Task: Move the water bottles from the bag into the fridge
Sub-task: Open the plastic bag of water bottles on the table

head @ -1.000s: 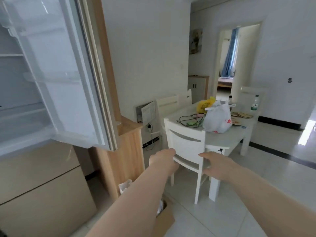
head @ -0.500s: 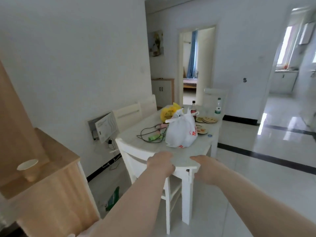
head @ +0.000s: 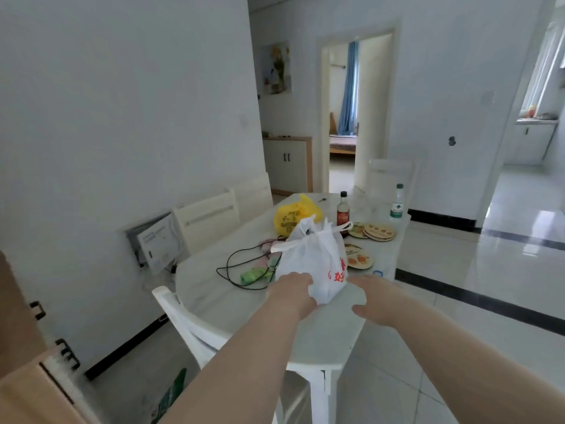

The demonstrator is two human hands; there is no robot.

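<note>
At the table (head: 232, 304), reaching for the white bag (head: 315, 264); left hand (head: 290, 290) touching it, loosely curled; right hand (head: 371, 296) spread, empty; next likely needing the bag opened.

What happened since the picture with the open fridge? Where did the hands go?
The person turned away from the fridge, now out of view, and came up to the table. Both hands reached forward: the left hand now touches the white bag, and the right hand is open beside it. The bag, yellow bag and bottles stayed put.
</note>
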